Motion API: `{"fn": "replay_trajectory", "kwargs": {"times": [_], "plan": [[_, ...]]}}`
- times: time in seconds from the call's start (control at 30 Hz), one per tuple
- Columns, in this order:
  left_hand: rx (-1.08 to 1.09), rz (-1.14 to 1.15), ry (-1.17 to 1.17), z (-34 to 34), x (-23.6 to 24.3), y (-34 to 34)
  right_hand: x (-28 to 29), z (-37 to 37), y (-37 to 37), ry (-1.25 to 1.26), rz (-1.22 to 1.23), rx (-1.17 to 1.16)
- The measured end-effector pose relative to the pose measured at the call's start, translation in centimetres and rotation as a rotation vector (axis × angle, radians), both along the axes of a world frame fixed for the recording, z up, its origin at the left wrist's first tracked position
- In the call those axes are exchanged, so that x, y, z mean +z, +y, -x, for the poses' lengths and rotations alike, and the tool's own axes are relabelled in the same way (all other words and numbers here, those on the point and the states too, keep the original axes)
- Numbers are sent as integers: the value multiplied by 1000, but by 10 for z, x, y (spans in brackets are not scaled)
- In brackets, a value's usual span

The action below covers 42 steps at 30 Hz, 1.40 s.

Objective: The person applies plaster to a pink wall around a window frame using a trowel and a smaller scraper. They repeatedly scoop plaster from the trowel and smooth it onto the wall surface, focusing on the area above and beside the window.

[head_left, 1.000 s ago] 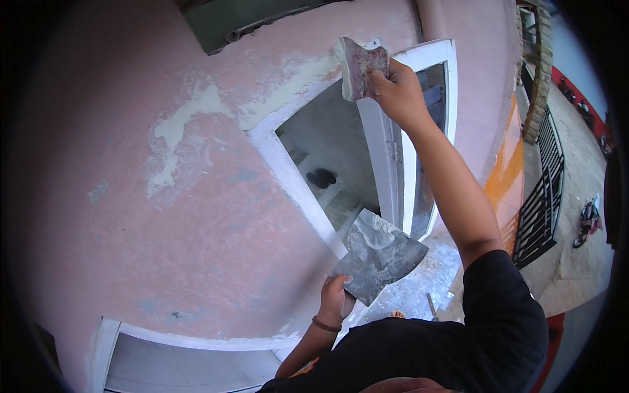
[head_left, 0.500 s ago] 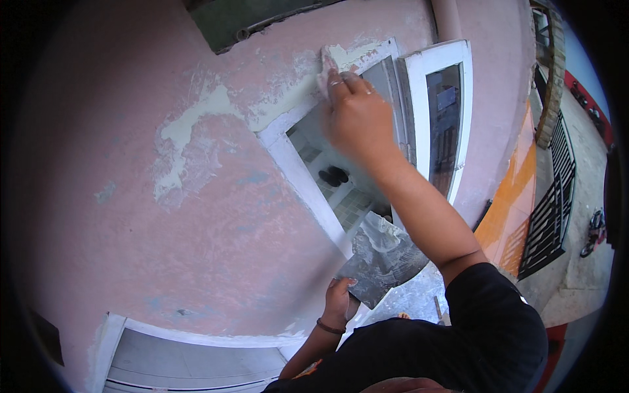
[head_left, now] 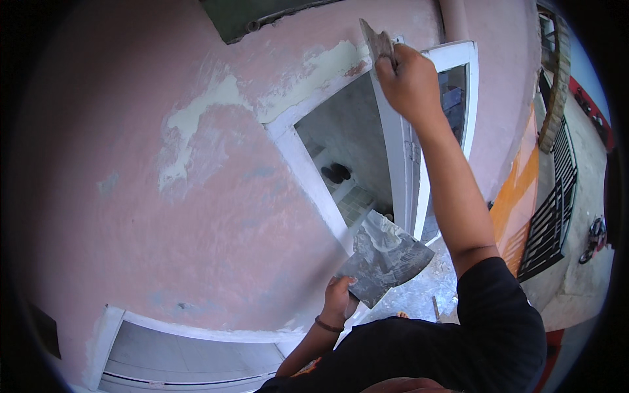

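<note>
My right hand (head_left: 414, 84) is closed around a flat putty knife (head_left: 376, 40), smeared grey. The blade is held at the upper corner of the white door frame (head_left: 298, 137); whether it touches the wall I cannot tell. A pale putty strip (head_left: 321, 71) runs along the wall above the frame, and another putty patch (head_left: 196, 118) lies further left on the pink wall (head_left: 216, 255). Lower down, my left hand (head_left: 341, 299) grips the near edge of a dark, curved sheet (head_left: 386, 265), tilted, with whitish putty on its upper part.
An open white-framed leaf (head_left: 473, 98) stands right of the opening. Dark shoes (head_left: 336, 173) lie on the floor inside. A white-framed window (head_left: 196, 334) is at lower left, a dark recess (head_left: 262, 10) at the top. Black railing (head_left: 557, 203) and a motorcycle (head_left: 595, 239) are far right.
My right hand has moved right along the top of the frame with the putty knife, and the blade now points up-left. The putty strip looks wider and smoother. My left hand still holds the sheet.
</note>
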<state>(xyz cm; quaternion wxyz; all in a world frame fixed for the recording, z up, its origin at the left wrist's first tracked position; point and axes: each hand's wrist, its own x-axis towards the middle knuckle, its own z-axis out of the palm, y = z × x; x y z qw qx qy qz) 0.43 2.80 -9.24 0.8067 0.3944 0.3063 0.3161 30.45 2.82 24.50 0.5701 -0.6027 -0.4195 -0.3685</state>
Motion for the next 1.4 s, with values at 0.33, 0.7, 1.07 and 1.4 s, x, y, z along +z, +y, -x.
{"fn": "replay_trajectory", "kwargs": {"times": [0.33, 0.7, 1.07, 1.4], "plan": [[-35, 53, -101, 1, 33, -18, -1, 50, 3, -73, 53, 148], [-58, 99, -151, 9, 17, -12, -22, 58, -26, -167, -34, 138], [-10, 15, -53, 14, 40, -16, -17, -1, 42, -161, 69, -202], [-65, 118, -159, 8, 55, -14, -10, -14, -2, 4, 6, -126]]}}
